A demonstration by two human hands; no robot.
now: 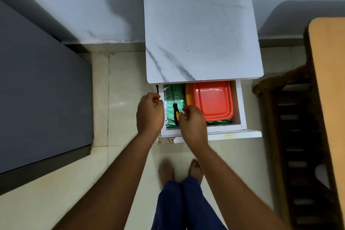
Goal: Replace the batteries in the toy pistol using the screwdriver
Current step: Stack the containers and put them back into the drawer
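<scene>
Head view: red-lidded container (pixel 212 100) beside screwdriver (pixel 176 113).

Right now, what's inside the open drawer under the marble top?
In the drawer: a black-and-yellow screwdriver on green lining, beside a red-lidded container over an orange one. The marble top hides the drawer's back; the right hand covers part of the front.

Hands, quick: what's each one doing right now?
Left hand: loosely curled beside the open drawer, holding nothing.
Right hand: curled over the screwdriver; grip cannot be told.
</scene>
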